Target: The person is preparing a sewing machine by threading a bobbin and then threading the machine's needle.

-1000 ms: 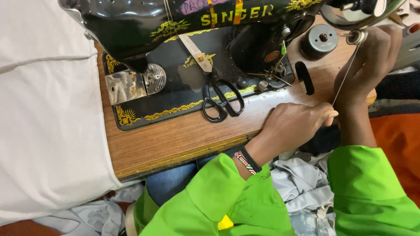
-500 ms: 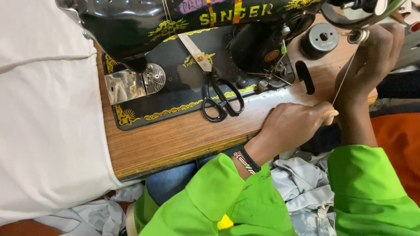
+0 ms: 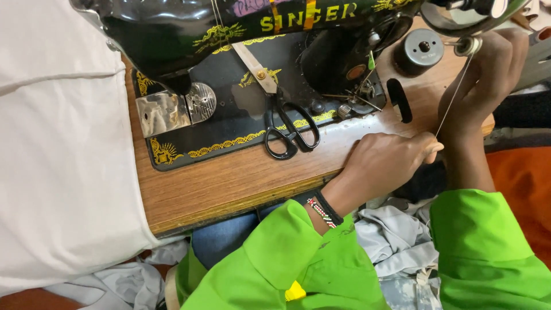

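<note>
My left hand (image 3: 384, 163), with a beaded bracelet at the wrist, rests at the front edge of the wooden sewing table (image 3: 229, 186) and pinches the lower end of a thin thread (image 3: 453, 97). The thread runs taut up to a small metal bobbin (image 3: 472, 46) held in the fingers of my right hand (image 3: 488, 86), next to the machine's handwheel at the top right. Both arms wear bright green sleeves. A black sewing machine (image 3: 189, 34) with yellow ornaments stands across the table.
Black-handled scissors (image 3: 287, 126) lie on the machine bed. A shiny needle plate (image 3: 172, 109) sits at the left of the bed. White cloth (image 3: 57, 143) covers the table's left side. A dark round spool (image 3: 423, 50) stands near the handwheel. Grey fabric (image 3: 396, 229) lies in my lap.
</note>
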